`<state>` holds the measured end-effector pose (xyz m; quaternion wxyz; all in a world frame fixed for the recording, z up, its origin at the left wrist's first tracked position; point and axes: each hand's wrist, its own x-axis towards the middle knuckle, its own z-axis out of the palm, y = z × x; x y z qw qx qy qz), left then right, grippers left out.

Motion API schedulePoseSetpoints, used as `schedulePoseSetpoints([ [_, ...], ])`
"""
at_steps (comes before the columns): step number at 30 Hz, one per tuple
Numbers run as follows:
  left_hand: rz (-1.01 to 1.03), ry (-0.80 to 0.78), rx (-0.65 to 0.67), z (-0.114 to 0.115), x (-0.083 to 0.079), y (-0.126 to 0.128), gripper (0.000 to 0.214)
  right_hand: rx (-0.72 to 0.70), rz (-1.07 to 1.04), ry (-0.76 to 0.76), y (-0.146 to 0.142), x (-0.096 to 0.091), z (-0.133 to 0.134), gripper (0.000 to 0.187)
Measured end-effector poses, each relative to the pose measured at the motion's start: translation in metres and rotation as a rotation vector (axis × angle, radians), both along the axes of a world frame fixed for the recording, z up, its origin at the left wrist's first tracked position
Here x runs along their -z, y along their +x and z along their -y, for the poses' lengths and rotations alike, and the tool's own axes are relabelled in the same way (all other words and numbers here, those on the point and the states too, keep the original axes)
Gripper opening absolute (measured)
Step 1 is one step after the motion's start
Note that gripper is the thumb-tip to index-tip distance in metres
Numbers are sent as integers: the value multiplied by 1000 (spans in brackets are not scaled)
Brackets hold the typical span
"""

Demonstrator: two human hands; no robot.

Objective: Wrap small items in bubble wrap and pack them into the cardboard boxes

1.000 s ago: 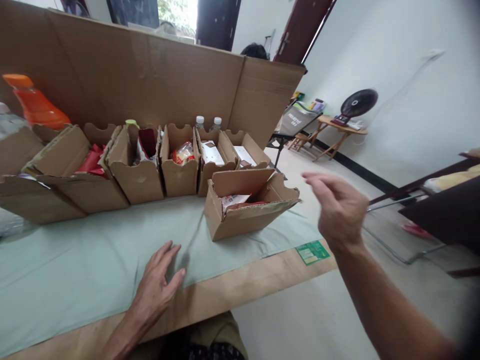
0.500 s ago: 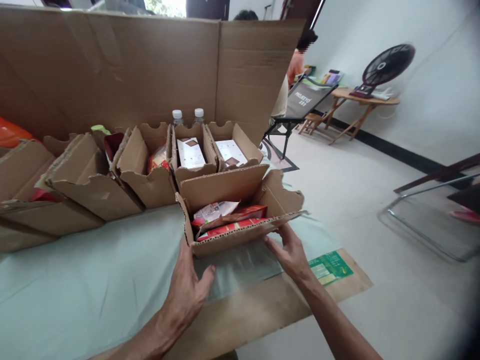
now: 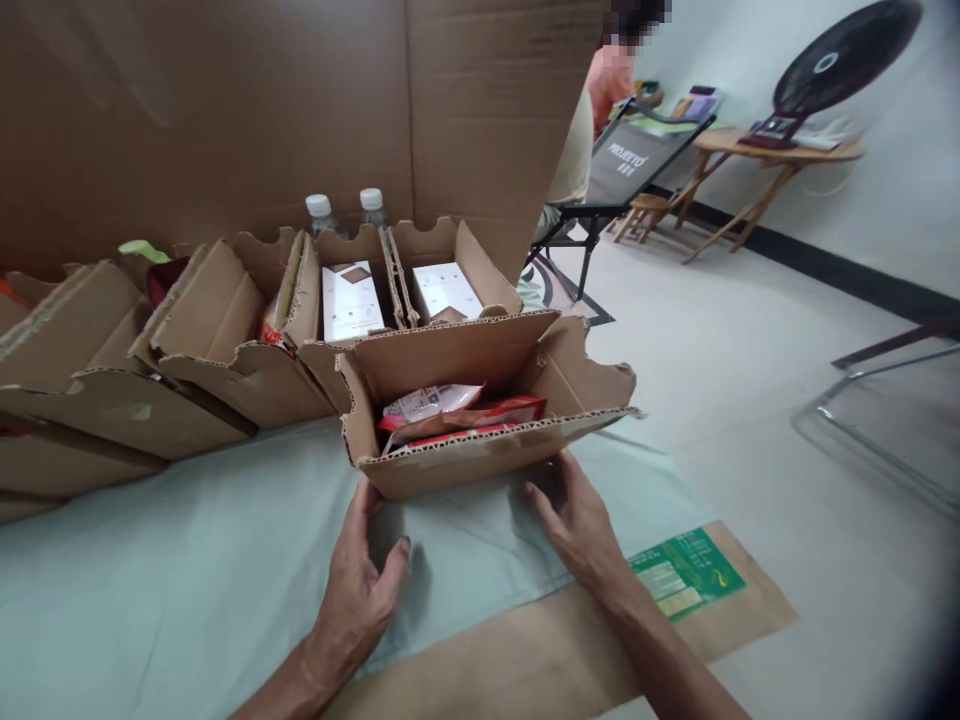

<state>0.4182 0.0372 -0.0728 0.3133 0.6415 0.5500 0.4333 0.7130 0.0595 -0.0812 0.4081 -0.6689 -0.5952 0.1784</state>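
Observation:
In the head view, an open cardboard box (image 3: 450,475) is in front of a row of similar boxes. Inside it lie a white and pink packet (image 3: 431,403) and red packets (image 3: 510,410). My left hand (image 3: 360,575) is at the box's lower left corner, its fingertips partly hidden beneath it and its thumb spread away. At the lower right, my right hand (image 3: 581,520) has its fingers reaching under the bottom edge, with the tips out of sight. The box is held between both hands, close above the pale green cloth (image 3: 247,540).
Behind stand several cardboard boxes (image 3: 225,370), two holding white cartons (image 3: 352,305). Bottles with white caps (image 3: 319,206) rise behind them, before a tall cardboard panel (image 3: 300,110). To the right are a folding chair (image 3: 622,165), a seated person (image 3: 609,85) and a fan (image 3: 832,65) on a table.
The view has shifted lower and to the left. The box has tilted, so less of the red packets shows over its front wall. Both hands stay at its lower edge.

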Motion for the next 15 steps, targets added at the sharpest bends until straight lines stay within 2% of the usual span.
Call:
schedulePoseSetpoints([
  [9,-53,72,25,-5,6,6,81,66,-90,25,1,-11,-8,55],
  [11,-148,107,43,-1,4,7,88,92,6,7,8,-10,-8,54],
  [13,-327,131,73,7,-1,3,93,89,178,2,13,-9,-10,52],
  [15,-526,120,133,21,-7,-6,91,-11,330,-33,12,-11,-13,44],
])
